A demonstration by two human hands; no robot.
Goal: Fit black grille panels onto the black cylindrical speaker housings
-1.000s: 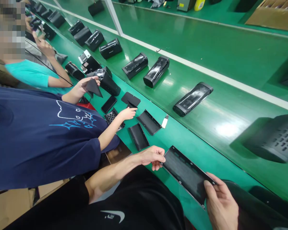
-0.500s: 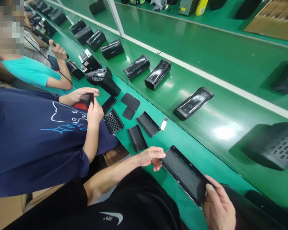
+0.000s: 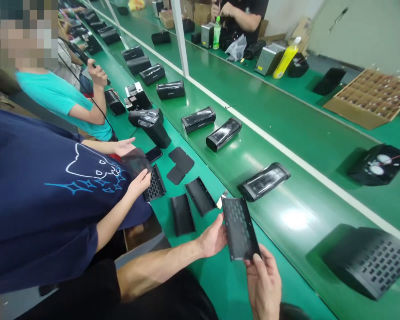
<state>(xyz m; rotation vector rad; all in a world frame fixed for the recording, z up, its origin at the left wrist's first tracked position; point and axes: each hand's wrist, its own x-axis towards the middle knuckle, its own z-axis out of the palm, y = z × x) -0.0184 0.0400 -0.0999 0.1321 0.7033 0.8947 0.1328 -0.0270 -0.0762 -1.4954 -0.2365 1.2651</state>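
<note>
Right hand pinches the near end of a black perforated grille panel while the left hand cups its left edge, so the panel sits lifted just over the green bench, holes facing up. Just past it two more black curved panels lie on the bench beside some flat black pads, and a co-worker's hand in a navy tee holds a dark piece. Farther out, black speaker bodies line the conveyor belt, with a yellow bottle way back.
</note>
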